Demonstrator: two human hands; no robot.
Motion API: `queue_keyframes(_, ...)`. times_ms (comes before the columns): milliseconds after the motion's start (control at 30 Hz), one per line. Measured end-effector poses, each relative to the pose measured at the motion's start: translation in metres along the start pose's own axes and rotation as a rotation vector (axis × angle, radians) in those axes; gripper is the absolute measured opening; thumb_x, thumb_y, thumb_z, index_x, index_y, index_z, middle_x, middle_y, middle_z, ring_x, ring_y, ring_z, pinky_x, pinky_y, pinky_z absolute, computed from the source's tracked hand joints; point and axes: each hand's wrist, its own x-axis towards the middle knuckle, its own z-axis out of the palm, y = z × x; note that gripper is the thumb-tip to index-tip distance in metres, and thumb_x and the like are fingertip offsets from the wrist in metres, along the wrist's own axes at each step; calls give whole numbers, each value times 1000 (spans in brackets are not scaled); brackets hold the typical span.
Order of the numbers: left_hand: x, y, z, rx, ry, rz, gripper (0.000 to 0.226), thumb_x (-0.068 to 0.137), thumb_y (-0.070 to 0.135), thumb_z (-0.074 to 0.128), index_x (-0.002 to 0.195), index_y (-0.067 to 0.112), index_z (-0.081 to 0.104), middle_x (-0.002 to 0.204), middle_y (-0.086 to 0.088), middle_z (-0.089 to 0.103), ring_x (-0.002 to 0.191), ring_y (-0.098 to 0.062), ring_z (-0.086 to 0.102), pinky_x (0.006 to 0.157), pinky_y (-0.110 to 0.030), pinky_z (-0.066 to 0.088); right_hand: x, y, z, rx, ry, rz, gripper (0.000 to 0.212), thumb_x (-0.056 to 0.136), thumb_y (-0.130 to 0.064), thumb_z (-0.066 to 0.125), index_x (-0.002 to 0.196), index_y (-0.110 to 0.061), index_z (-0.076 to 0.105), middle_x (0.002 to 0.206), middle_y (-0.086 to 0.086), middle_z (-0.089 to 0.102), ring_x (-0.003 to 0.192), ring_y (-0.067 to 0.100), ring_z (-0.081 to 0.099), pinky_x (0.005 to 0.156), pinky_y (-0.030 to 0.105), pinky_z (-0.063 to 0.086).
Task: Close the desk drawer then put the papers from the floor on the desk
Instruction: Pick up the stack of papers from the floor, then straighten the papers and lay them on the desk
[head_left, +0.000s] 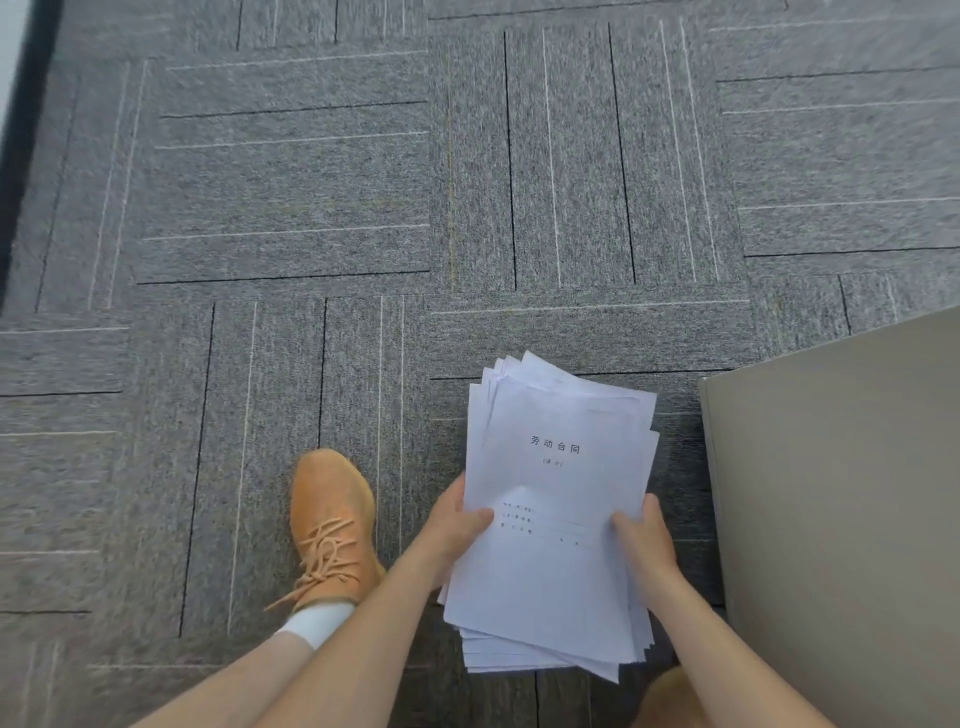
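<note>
Both bare forearms reach up from the lower frame; the left hand (457, 525) and right hand (644, 535) grip opposite edges of a paper stack (556, 519), thumbs on top, near lower centre

I am holding the papers (558, 499), a loose, fanned stack of white sheets with black printed characters on the top page, gripped along both side edges, above the grey carpet (311, 208), just beside the desk's grey side panel (841, 493).
</note>
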Motion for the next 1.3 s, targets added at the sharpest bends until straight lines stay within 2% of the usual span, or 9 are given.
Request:
queue_keyframes(133, -20, 24, -11, -37, -6, 18, 56, 82, -10, 52, 124, 25, 60, 116, -10, 72, 107, -35, 68, 93, -56, 52, -13, -28, -9, 107, -91, 36, 36, 78, -1, 54, 112, -14, 56, 106, 6, 67, 101, 27, 64, 95, 48, 52)
queue_keyframes(300, -73, 85, -16, -32, 7, 126, 50, 83, -18, 46, 118, 15, 58, 112, -14, 70, 100, -34, 68, 83, -47, 57, -64, -91, -31, 180, -133, -120, 24, 74, 5, 55, 87, -11, 68, 93, 11, 74, 89, 32, 69, 82, 43, 54)
queue_keyframes(400, -116, 131, -19, -56, -1, 209, 54, 77, -22, 43, 117, 12, 58, 113, -21, 69, 103, -41, 67, 88, -58, 54, -119, -140, -53, 222, -130, -273, 22, 72, -5, 58, 90, -7, 69, 97, 14, 74, 93, 33, 69, 86, 48, 55)
queue_keyframes(467, -152, 165, -17, -42, 1, 291, 57, 73, -18, 49, 123, 7, 55, 114, -24, 69, 102, -42, 68, 88, -62, 53, -157, -169, -72, 231, -113, -373, 26, 71, -7, 58, 93, -10, 71, 99, 13, 76, 98, 34, 70, 91, 55, 55)
queue_keyframes(567, -227, 213, -6, -33, -32, 449, 37, 88, -9, 56, 121, 8, 56, 105, -15, 73, 89, -33, 72, 78, -49, 60, -224, -206, -109, 230, -50, -514, 19, 83, -11, 58, 97, -15, 70, 97, 8, 76, 95, 30, 72, 89, 55, 56)
queue_keyframes(767, -366, 283, 22, 61, -58, 705, 55, 72, 33, 77, 118, 9, 60, 119, -17, 69, 110, -36, 66, 96, -60, 50, -395, -245, -219, 308, 99, -807, 25, 82, -7, 57, 103, -17, 67, 98, 0, 75, 96, 21, 70, 90, 44, 56)
queue_keyframes(933, -534, 302, 83, 22, -215, 907, 56, 75, 25, 76, 123, 1, 59, 116, -18, 71, 104, -36, 69, 97, -54, 51, -561, -220, -322, 450, 280, -991, 24, 88, 3, 57, 95, -19, 65, 88, -2, 71, 89, 23, 65, 77, 32, 49)
queue_keyframes(1100, -680, 274, 162, 126, -470, 1104, 32, 89, 11, 65, 121, 4, 63, 111, -17, 74, 101, -38, 70, 91, -55, 54, -689, -132, -415, 533, 530, -1099, 30, 73, -7, 56, 91, -26, 71, 91, 8, 76, 92, 38, 70, 87, 55, 54)
queue_keyframes(1300, -781, 210, 261, 243, -652, 1238, 33, 86, 11, 70, 118, 4, 66, 106, -14, 76, 96, -34, 73, 91, -53, 55, -785, -4, -491, 656, 874, -1052, 29, 76, -5, 53, 92, -25, 68, 93, 6, 76, 90, 32, 70, 84, 52, 55)
